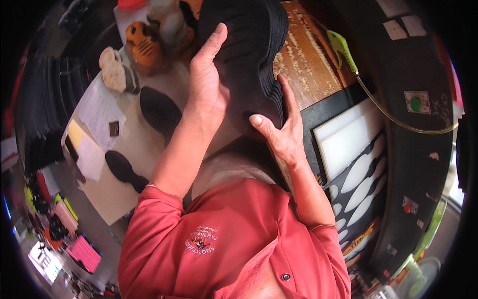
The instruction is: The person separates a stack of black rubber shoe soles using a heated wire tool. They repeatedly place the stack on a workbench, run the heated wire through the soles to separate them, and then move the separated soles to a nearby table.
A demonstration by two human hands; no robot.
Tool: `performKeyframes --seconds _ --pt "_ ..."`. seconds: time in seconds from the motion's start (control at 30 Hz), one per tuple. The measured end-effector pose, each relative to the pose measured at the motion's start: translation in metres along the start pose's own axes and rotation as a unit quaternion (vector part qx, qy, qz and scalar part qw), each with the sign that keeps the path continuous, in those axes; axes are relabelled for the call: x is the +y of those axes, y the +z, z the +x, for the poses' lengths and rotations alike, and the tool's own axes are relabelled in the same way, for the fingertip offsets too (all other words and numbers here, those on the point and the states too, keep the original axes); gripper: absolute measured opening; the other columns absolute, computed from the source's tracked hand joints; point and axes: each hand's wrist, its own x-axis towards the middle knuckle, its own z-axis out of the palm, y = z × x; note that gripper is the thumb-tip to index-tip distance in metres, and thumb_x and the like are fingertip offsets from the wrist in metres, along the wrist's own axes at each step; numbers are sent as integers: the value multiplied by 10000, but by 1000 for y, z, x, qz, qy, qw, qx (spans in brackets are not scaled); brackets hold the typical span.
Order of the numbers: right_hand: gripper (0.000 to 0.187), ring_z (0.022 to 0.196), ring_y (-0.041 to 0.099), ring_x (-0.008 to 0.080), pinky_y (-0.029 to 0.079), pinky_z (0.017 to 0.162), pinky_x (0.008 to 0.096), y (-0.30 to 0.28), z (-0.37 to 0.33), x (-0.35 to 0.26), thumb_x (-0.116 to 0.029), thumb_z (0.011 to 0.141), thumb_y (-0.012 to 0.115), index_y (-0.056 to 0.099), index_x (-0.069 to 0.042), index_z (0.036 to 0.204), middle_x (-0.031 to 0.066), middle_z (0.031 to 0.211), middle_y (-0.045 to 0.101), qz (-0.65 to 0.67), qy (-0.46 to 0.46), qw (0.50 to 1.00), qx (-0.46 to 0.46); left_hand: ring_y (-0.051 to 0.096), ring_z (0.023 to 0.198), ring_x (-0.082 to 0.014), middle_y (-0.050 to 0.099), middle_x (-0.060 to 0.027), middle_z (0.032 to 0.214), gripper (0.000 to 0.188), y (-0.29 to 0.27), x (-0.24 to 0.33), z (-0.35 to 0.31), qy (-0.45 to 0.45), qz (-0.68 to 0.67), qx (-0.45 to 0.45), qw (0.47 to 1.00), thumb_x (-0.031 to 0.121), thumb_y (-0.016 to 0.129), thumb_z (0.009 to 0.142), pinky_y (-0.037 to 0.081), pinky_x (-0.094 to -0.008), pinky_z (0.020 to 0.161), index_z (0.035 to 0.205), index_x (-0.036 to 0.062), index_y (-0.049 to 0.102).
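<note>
Between my hands is a thick stack of black insole-shaped pieces, its layered edges showing along the right side. My left hand presses against the stack's left side, thumb pointing up along it; its other fingers are hidden behind. Lower down, my right hand clasps the rounded near end, with the thumb on the top face and a finger along the layered edge. Two loose black insole pieces, one nearer the stack and another farther left, lie on the tan work surface.
Left are papers and an orange object with dark slots. A worn wooden board, a green air gun with its hose, white slabs and a dark sheet with sole-shaped cut-outs lie right, beside a dark machine panel.
</note>
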Motion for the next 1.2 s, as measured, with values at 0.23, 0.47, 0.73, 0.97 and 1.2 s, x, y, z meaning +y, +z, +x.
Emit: performKeyframes --seconds 0.23,0.47,0.73,0.97,1.2 --pt "1114 1477 521 329 401 1231 422 3 -59 37 -437 815 924 366 42 1652 247 1565 551 143 58 978 -138 695 1232 -293 736 -146 1332 417 -32 -23 -90 26 8 73 997 253 731 1043 542 -434 1111 1374 3 679" --pt "928 1439 538 299 437 1198 394 14 -109 62 -413 925 858 427 32 1615 222 1549 556 182 146 955 -185 726 1107 -244 747 -116 1236 431 -63 -55 -168 85 46 134 986 305 754 1043 588 -393 995 1334 -3 679" --pt "892 1433 550 319 421 1203 412 81 -188 85 -482 953 805 465 50 1583 240 1518 590 79 124 964 -222 718 1077 -190 708 -125 1233 520 -134 -32 -255 78 52 184 979 206 830 993 611 -351 921 1371 -43 575" --pt "963 1445 548 344 420 1211 420 219 -244 62 -494 969 795 391 97 1614 266 1536 573 30 121 953 -275 674 1178 -179 687 -131 1316 687 -238 74 -333 101 55 188 976 242 859 965 555 -339 1040 1488 -56 528" --pt "959 1487 512 382 402 1231 435 403 -295 21 -491 971 802 395 98 1609 305 1562 545 -77 86 937 -329 673 1149 -161 686 -115 1307 585 -347 217 -432 173 48 217 960 258 795 1026 568 -330 980 1466 -30 537"
